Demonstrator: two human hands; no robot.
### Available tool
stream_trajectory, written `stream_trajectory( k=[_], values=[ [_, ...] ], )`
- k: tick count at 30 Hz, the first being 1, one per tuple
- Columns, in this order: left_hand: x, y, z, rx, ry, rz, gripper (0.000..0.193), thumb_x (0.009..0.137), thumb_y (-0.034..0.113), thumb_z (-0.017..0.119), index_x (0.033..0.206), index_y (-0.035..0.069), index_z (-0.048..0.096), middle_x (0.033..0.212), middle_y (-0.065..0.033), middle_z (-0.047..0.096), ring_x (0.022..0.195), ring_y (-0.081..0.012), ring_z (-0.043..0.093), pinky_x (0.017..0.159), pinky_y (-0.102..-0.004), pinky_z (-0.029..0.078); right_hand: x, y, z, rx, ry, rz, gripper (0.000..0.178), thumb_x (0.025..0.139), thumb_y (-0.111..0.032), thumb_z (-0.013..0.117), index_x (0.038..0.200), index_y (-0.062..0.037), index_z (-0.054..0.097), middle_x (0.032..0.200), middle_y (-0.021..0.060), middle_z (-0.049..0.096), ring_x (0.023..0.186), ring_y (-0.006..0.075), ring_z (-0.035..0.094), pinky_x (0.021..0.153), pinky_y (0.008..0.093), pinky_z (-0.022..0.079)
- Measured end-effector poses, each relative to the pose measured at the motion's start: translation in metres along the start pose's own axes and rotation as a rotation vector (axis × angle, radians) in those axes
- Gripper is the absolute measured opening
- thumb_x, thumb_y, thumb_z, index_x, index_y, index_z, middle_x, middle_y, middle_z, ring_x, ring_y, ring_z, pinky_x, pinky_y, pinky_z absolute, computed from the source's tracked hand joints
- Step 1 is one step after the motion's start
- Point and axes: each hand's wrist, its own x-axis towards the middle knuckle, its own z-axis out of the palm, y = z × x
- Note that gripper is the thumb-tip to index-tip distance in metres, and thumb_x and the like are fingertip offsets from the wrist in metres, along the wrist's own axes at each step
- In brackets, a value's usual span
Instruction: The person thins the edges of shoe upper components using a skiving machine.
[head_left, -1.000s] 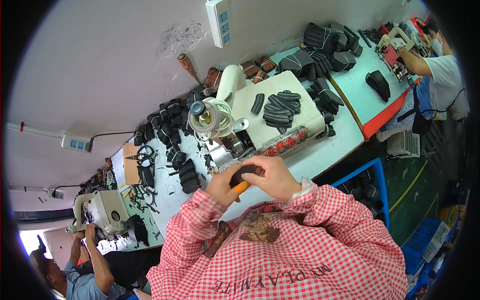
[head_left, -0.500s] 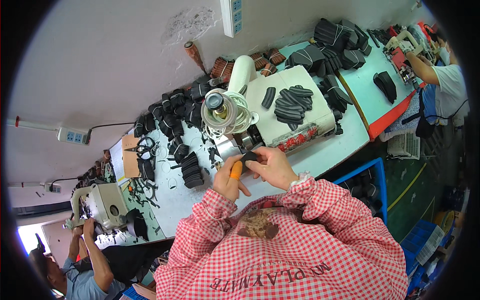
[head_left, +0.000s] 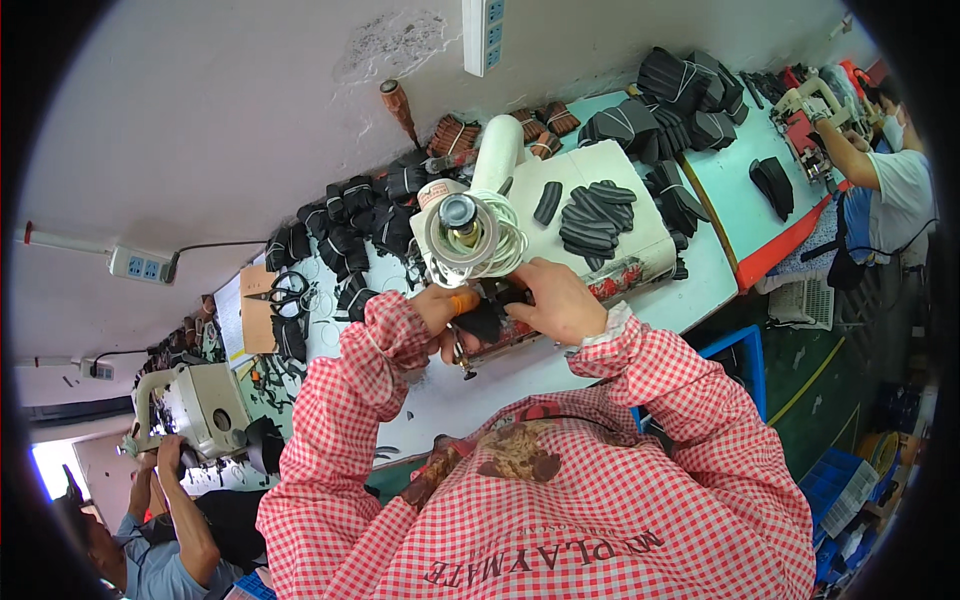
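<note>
A small black curved piece of material point(head_left: 482, 322) lies at the working end of a cream-coloured bench machine point(head_left: 600, 170). My left hand point(head_left: 440, 312), an orange cover on one finger, is closed at the piece's left side, its fingertips partly hidden by the machine head. From the right, my right hand point(head_left: 562, 302) pinches the same piece between thumb and fingers. Similar black curved strips point(head_left: 597, 220) lie in a loose pile on the machine's flat top. Coiled pale tubing point(head_left: 505, 235) hangs around the machine's round knob point(head_left: 458, 212).
Tied black bundles point(head_left: 345, 250) crowd the table's left side, beside scissors point(head_left: 288, 292). More black stacks point(head_left: 620, 122) stand at the back right. A screwdriver point(head_left: 398, 108) stands near the wall. Co-workers sit at machines on both sides. A blue crate point(head_left: 745, 365) is below the table at right.
Both hands have carried the black piece from in front of the machine to its working end. The left forearm has swung out to the left. The view has shifted slightly.
</note>
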Motion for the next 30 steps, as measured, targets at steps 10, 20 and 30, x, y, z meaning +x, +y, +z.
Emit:
stream_trajectory(
  k=[10,20,30],
  values=[
    [0.000,-0.001,-0.002,0.015,-0.050,-0.013,0.030,0.094,0.019,0.043,0.116,0.003,0.056,0.068,-0.0108,0.065,0.039,-0.0141,0.055,0.033,-0.0242,0.039,0.002,0.012,-0.014,0.158,-0.167,-0.079,0.022,0.073,-0.017,0.065,0.089,-0.0013,0.066,0.082,0.0195,0.064,0.080,0.0375,0.061,0.072,0.0427,0.048],
    [-0.001,0.004,0.004,0.025,-0.092,-0.039,0.023,0.094,0.019,0.047,0.101,0.001,0.059,0.065,-0.0104,0.065,0.040,-0.0139,0.057,0.031,-0.0230,0.037,0.001,0.010,-0.014,0.087,-0.138,-0.100,0.026,0.075,-0.017,0.065,0.097,-0.0019,0.064,0.086,0.0197,0.065,0.080,0.0375,0.061,0.075,0.0430,0.048],
    [-0.002,0.009,0.002,0.096,0.006,0.037,0.024,0.094,0.019,0.046,0.106,0.002,0.059,0.069,-0.0094,0.064,0.042,-0.0120,0.056,0.034,-0.0233,0.037,-0.001,0.010,-0.014,0.130,-0.202,-0.036,0.029,0.077,-0.017,0.064,0.103,-0.0025,0.062,0.087,0.0186,0.063,0.085,0.0373,0.060,0.076,0.0429,0.047]
  ],
)
